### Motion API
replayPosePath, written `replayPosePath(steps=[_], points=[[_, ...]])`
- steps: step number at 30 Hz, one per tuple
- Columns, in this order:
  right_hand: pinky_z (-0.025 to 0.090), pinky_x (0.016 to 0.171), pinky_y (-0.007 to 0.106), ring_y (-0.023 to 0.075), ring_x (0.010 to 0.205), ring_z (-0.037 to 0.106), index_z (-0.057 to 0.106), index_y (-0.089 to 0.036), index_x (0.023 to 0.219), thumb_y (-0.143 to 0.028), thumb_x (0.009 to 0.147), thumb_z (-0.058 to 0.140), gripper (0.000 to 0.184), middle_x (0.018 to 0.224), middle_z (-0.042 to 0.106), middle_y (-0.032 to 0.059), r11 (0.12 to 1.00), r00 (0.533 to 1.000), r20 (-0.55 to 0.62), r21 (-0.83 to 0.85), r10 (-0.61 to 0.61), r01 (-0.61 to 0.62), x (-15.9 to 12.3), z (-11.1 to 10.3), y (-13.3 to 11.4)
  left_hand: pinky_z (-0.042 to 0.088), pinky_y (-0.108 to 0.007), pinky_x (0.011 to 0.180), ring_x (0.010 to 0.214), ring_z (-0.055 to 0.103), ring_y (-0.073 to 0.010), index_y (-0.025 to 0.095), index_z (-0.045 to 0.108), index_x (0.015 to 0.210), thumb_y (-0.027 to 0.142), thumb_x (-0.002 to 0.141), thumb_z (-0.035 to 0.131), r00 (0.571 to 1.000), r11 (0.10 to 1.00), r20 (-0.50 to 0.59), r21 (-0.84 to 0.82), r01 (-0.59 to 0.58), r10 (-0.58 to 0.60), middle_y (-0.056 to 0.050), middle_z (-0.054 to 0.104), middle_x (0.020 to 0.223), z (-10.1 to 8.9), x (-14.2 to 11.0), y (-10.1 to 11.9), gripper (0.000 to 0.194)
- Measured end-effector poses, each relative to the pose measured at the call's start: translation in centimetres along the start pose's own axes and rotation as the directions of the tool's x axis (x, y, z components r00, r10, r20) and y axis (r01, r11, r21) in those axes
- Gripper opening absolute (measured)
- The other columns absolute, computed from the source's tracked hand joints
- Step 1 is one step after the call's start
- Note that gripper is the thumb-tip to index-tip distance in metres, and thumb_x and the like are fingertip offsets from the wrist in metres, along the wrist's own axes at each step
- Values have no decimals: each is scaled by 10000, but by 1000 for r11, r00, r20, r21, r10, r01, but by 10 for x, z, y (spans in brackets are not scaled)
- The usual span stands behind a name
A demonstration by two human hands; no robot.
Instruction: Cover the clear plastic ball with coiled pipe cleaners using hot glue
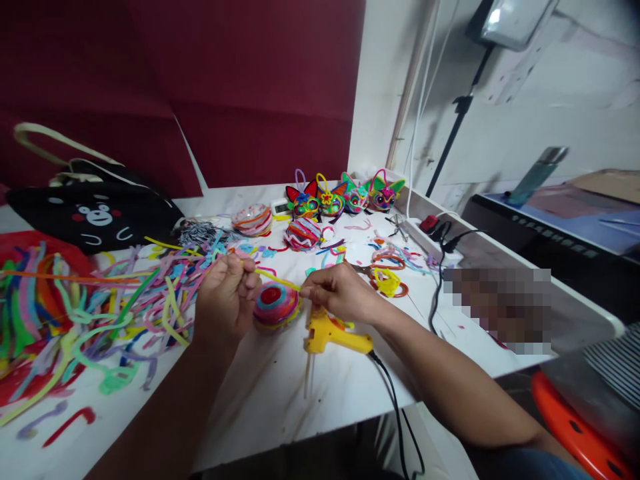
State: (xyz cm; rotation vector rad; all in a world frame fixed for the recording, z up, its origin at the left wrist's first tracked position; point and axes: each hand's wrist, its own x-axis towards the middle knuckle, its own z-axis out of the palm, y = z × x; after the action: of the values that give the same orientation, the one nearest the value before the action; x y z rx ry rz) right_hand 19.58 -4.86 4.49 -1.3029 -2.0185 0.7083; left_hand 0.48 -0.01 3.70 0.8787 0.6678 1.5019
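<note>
A yellow pipe cleaner [278, 279] is stretched between my two hands above the table. Its left end sits in the closed fingers of my left hand [227, 293]; my right hand [340, 291] pinches the other end. Just below it rests a round ball wrapped in bands of coloured pipe cleaner [277, 308], with a red centre. A yellow hot glue gun [333, 335] lies beside the ball, under my right hand, with a glue stick [309, 373] poking out towards me.
Loose pipe cleaners [145, 307] heap up on the left, before a black bag [95, 210]. Orange-handled scissors [395, 263] lie to the right. Two more wrapped balls [303, 235] and several finished animal-head ornaments [333, 199] stand behind. A power strip [434, 237] and cords edge the right side.
</note>
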Motion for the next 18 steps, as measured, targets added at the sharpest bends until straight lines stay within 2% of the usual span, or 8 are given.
replayPosePath(steps=[3, 10, 14, 18], points=[[275, 560, 236, 108, 540, 481, 713, -153, 737, -111, 888, 596, 196, 587, 628, 0, 985, 1000, -28, -171, -8, 4, -3, 1, -5, 384, -130, 395, 429, 408, -35, 164, 562, 687, 224, 841, 733, 999, 999, 24, 33, -37, 36, 23, 580, 662, 3, -3, 0, 237], [279, 593, 241, 118, 594, 529, 735, -166, 849, -196, 962, 568, 203, 663, 673, 15, 967, 997, -24, -246, -74, 66, -2, 0, -2, 372, -116, 384, 429, 409, -35, 176, 549, 685, 163, 854, 693, 992, 992, -9, 29, -126, 126, 28, 591, 646, 1, 1, 5, 222], [258, 593, 261, 133, 638, 545, 733, -173, 848, -221, 975, 562, 218, 736, 708, 41, 936, 995, 53, -338, -87, 100, -4, 2, -6, 364, -112, 379, 432, 425, -35, 171, 552, 690, 164, 883, 659, 988, 988, -49, 48, -146, 148, 36, 581, 621, -2, 4, 6, 221], [243, 586, 274, 137, 635, 537, 714, -167, 839, -220, 986, 539, 235, 742, 710, 49, 908, 994, 85, -406, -69, 98, -4, 1, -9, 354, -130, 376, 428, 406, -36, 180, 560, 691, 191, 865, 706, 976, 977, -83, 83, -194, 201, 47, 563, 609, -6, 7, 7, 228]])
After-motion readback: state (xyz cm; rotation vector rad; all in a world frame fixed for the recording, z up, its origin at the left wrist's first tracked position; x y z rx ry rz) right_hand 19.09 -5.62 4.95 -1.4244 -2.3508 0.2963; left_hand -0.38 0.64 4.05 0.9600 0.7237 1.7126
